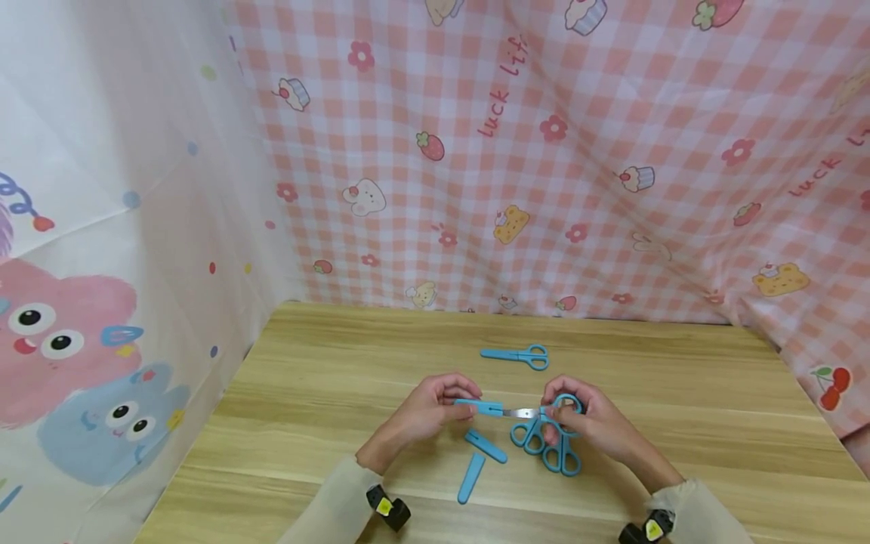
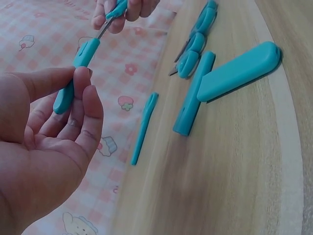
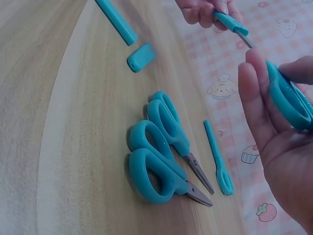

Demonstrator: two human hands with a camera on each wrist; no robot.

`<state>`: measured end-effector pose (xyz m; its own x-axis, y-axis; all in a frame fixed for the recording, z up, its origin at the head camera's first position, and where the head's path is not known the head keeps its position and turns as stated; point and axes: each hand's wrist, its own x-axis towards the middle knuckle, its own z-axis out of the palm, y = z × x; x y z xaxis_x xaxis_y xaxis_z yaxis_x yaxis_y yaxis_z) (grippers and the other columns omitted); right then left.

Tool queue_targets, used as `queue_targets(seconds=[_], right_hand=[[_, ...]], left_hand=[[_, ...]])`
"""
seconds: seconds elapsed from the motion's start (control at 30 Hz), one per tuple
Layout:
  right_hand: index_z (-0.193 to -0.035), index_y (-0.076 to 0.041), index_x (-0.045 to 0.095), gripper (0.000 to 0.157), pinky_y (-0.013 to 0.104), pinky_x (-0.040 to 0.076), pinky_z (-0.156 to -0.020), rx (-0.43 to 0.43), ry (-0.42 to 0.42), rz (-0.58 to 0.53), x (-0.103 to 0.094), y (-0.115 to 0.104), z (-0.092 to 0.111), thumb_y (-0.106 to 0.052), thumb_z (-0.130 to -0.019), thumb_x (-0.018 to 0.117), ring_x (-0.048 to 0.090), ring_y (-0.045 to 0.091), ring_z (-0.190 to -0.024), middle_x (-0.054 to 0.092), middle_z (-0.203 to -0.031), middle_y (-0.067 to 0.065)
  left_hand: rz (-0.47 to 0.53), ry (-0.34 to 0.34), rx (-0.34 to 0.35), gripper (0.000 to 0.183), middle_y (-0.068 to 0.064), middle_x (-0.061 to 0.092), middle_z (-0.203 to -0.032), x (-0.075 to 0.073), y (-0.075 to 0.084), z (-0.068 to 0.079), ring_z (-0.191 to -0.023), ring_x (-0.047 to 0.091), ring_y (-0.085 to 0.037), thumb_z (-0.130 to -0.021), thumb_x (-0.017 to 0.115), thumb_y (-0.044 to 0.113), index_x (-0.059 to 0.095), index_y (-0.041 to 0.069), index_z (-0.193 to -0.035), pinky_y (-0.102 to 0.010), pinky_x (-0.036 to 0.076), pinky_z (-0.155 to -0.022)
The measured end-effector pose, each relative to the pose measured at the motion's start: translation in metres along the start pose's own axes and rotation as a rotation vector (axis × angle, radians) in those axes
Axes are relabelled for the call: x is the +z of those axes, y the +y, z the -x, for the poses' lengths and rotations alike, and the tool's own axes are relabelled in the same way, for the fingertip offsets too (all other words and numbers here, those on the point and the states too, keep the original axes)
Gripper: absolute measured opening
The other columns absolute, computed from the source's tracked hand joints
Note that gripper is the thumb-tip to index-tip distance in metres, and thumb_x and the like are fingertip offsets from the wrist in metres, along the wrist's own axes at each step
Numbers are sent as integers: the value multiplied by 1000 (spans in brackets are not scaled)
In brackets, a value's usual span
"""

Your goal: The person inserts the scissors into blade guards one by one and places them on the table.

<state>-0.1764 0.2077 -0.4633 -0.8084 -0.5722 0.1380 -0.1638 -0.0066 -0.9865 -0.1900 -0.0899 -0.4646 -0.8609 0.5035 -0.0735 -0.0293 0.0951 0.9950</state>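
1. Blue-handled scissors, the working item: located between the two hands, above the wooden table. The metal blades are partly exposed and meet the mouth of a blue sheath; insertion depth cannot be told.
2. Left hand: pinches the sheath between thumb and fingers, toward its closed end.
3. Right hand: grasps the scissors by the handle.
4. Two bare scissors, first unit and second unit: lie side by side on the table near the right hand, blades uncovered.
5. Two loose sheaths, upper and lower: lie close together, nearer the person than the left hand.
6. Sheathed scissors: lie beyond both hands, handle to the right.
7. Pink checked cloth: hangs behind the table.
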Motion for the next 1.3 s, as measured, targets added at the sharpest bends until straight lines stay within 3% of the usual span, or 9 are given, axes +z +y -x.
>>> queue_targets(seconds=[0.3,0.57,0.8,0.97,1.17,1.3], right_hand=[[-109,8,49,17,40,59,-63,11,47,5,2,3,-2,-6,-101,55,66,17,-66,64,-75,23],[-112,5,52,19,46,59,-65,39,96,75,6,2,-4,-10,-101,57,68,22,-67,65,-78,20],[-113,2,54,22,49,58,-64,67,105,107,9,2,-5,-15,-101,58,67,32,-67,66,-76,15],[-113,2,54,21,48,59,-68,73,102,100,11,1,-6,-14,-101,58,68,23,-68,65,-77,15],[-113,4,54,21,44,60,-69,83,97,83,14,-1,-7,-13,-101,58,67,16,-68,61,-84,27],[-112,4,55,21,43,60,-68,81,99,89,16,-2,-8,-13,-101,58,67,15,-67,63,-81,20]], left_hand=[[36,-14,0,29,-6,70,-99,2,3,-1,-99,66,-47,-94,64,0,58,-10,-120,-34,58,-82],[36,-12,0,29,-7,70,-99,3,2,-1,-93,70,-36,-94,64,0,58,-10,-120,-33,59,-81],[44,-9,-6,28,-11,69,-101,4,3,-2,-97,68,-43,-94,64,0,58,-9,-120,-33,58,-81],[45,-5,-16,27,-10,70,-101,4,3,-3,-97,69,-41,-94,64,0,58,-8,-120,-33,58,-81],[55,1,-22,26,-9,70,-99,6,3,-3,-91,71,-31,-94,63,-1,59,-8,-119,-34,58,-81],[64,1,-23,27,-8,70,-98,6,4,-3,-91,71,-31,-94,63,-1,58,-9,-119,-34,59,-81]])
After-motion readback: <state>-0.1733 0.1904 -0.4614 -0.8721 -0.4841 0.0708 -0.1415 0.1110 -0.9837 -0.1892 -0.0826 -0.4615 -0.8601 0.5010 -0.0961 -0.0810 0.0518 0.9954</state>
